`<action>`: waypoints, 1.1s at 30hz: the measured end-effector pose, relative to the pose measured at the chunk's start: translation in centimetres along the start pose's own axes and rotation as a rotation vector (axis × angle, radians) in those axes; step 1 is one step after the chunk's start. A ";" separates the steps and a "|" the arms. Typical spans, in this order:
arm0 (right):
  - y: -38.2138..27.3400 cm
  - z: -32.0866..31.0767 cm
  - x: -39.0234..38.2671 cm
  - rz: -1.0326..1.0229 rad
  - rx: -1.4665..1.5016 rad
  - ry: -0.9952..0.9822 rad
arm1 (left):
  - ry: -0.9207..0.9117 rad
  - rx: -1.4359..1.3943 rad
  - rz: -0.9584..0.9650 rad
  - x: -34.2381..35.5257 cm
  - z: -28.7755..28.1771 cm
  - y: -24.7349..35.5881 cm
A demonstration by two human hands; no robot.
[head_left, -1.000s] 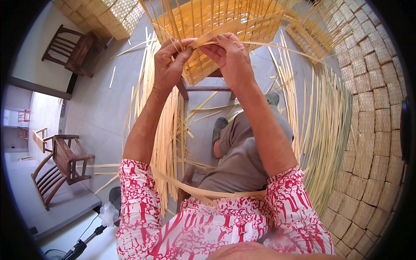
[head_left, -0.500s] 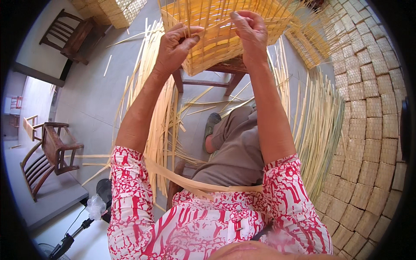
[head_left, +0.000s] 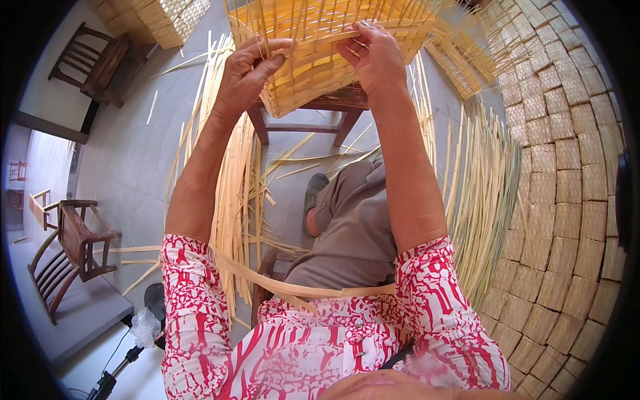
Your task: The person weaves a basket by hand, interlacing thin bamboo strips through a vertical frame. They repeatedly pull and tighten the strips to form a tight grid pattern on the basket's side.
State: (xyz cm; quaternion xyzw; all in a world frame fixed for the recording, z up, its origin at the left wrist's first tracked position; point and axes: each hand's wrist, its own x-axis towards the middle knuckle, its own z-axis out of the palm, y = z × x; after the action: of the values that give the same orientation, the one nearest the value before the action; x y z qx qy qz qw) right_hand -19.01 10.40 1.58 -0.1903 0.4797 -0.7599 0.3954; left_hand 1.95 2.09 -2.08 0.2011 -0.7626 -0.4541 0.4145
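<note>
**Yellow woven basket (head_left: pixel 317 79) within reach of both arms**

Nearest is the person's red-and-white patterned shirt (head_left: pixel 290 357), with a pale strip (head_left: pixel 310 291) lying across its front at the waist. Beyond it are grey-brown trousers (head_left: pixel 350 247) and one dark shoe (head_left: pixel 315 190) on the grey floor (head_left: pixel 143 177).

Both forearms reach out to the basket, which stands on a dark wooden seat (head_left: pixel 343 99), tilted in the view, its thin uprights rising past the upper edge. The left hand (head_left: pixel 245 75) is at the basket's left corner, fingers bent and thumb just below them, the gap narrow; whether they close on a strip or merely press on the weave, I cannot tell. The right hand (head_left: pixel 379 59) pinches a thin weaving strip (head_left: pixel 328 40) between thumb and fingertips, at the near side's upper part.

Long pale strips (head_left: pixel 233 183) lie on the floor to the left, and a thicker bundle (head_left: pixel 483 200) (greenish along its outer edge) to the right. Farther off, another yellow basket (head_left: pixel 460 63) sits at upper right, beside stacked woven pieces (head_left: pixel 567 200). Two dark wooden chairs, one upper (head_left: pixel 100 67) and one lower (head_left: pixel 83 233), stand away to the left.
</note>
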 end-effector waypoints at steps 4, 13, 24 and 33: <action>0.3 -0.8 -0.1 0.024 0.119 -0.054 | -0.018 0.007 0.005 0.5 0.1 0.4; 0.7 -1.7 -0.1 0.152 0.343 -0.097 | -0.042 -0.077 -0.013 0.0 -0.2 0.2; 0.7 -2.1 1.2 -0.115 -0.016 -0.208 | -0.100 -0.093 0.012 -0.7 -0.6 1.4; 0.9 -3.2 0.4 0.060 0.299 -0.186 | -0.087 -0.011 -0.008 -0.1 -0.3 1.8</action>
State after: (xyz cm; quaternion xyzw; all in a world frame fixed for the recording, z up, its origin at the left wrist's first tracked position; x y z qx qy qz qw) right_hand -20.97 11.70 -0.75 -0.1846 0.3282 -0.7897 0.4844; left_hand 2.32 2.91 -0.52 0.1821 -0.7765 -0.4683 0.3803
